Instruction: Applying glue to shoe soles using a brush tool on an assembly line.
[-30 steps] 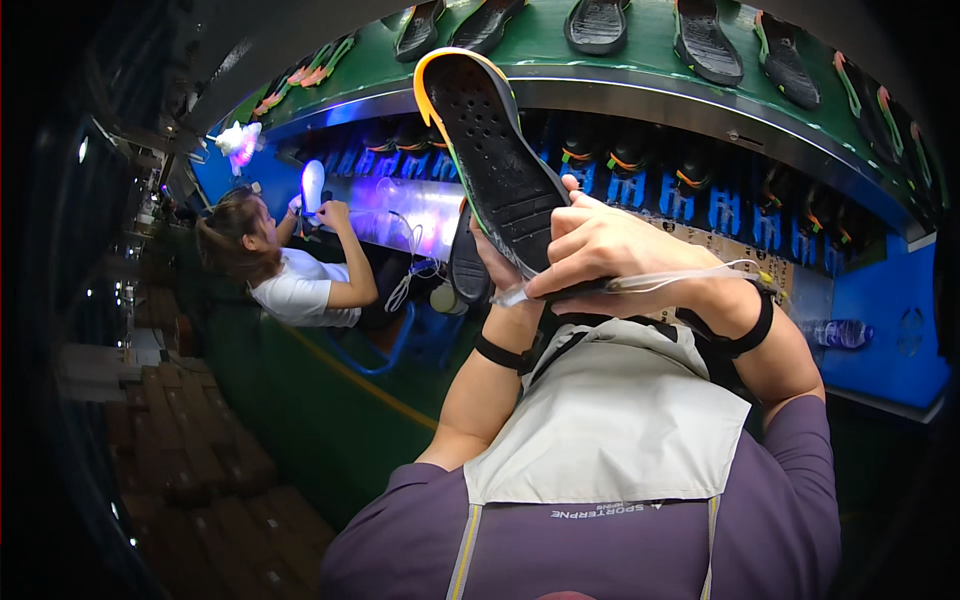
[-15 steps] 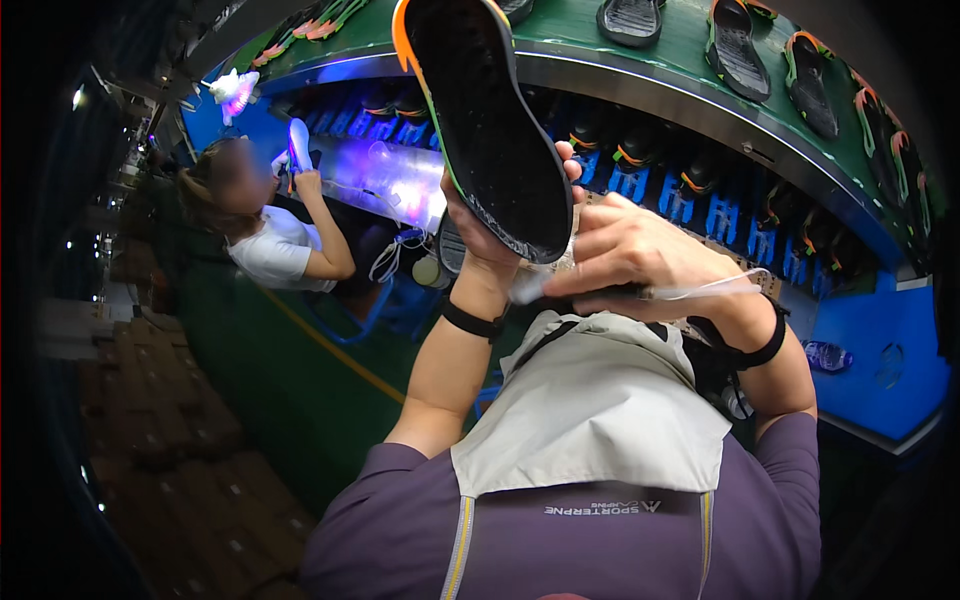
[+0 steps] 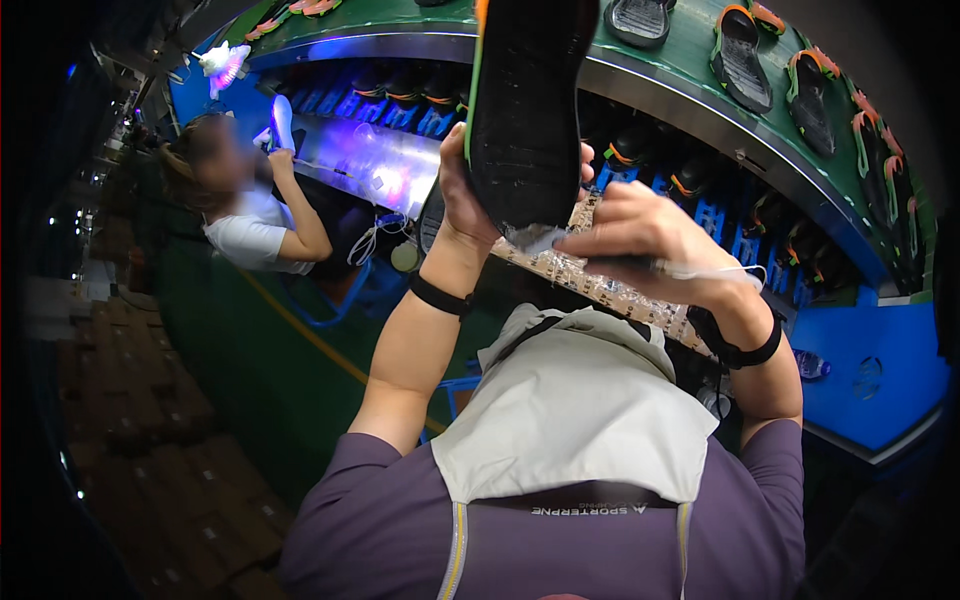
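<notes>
My left hand (image 3: 463, 200) grips a black shoe sole (image 3: 528, 120) with a green and orange rim, held up with its hollow inside toward me. Its thumb lies along one side, and fingertips show past the other edge. At the lower, rounded end of the sole, a brush (image 3: 537, 240) with a pale, wet-looking tip touches the edge. My right hand (image 3: 645, 235), slightly blurred, is closed around the brush's dark handle. A thin clear tube or cord trails from the handle over my right wrist.
A green conveyor belt (image 3: 690, 85) carries several soles. Below it, shoes rest on blue racks (image 3: 710, 215). A patterned, plastic-covered work surface (image 3: 590, 278) lies beneath my hands. At left, a co-worker (image 3: 260, 225) holds a sole under purple light. A blue panel (image 3: 870, 360) stands right.
The sole has shifted right and upward in view, turned more upright. My right hand has risen slightly, with the brush still at the sole's lower end. The co-worker appears farther left.
</notes>
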`<control>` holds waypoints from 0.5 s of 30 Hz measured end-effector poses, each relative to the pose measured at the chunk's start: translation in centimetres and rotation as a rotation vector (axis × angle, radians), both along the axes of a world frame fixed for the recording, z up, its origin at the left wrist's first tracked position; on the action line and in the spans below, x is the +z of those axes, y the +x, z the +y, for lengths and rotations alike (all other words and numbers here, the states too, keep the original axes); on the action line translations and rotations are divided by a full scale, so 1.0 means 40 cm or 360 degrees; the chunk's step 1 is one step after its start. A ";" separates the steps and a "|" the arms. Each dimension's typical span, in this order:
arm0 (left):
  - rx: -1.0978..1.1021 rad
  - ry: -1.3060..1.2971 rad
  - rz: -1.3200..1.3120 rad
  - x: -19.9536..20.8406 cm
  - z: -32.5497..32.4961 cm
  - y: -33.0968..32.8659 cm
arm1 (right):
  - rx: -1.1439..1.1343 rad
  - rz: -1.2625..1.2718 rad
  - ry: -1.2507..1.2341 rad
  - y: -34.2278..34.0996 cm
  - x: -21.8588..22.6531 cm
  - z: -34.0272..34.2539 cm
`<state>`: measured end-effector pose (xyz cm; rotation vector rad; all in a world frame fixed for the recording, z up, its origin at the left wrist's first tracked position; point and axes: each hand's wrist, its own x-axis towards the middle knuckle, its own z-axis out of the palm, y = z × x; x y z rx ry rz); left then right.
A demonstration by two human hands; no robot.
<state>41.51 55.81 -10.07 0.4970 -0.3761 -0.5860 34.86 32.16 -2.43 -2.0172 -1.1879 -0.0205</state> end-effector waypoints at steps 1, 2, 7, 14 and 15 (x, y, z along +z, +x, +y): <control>-0.0004 0.0097 -0.0012 0.005 0.000 -0.001 | 0.0115 -0.0013 0.0023 -0.001 -0.006 0.001; -0.0001 0.0090 -0.0011 0.014 -0.004 0.001 | 0.0118 -0.0012 0.0016 0.003 -0.007 -0.004; -0.0028 0.0372 -0.0072 0.033 -0.010 0.038 | -0.0103 0.0079 0.0038 0.011 -0.017 -0.017; -0.0126 0.0724 0.0098 0.035 -0.016 0.069 | -0.0145 -0.0020 -0.0145 0.017 -0.010 -0.030; -0.0146 0.0780 0.0058 0.037 -0.020 0.082 | -0.0174 -0.0185 -0.0257 0.021 -0.011 -0.028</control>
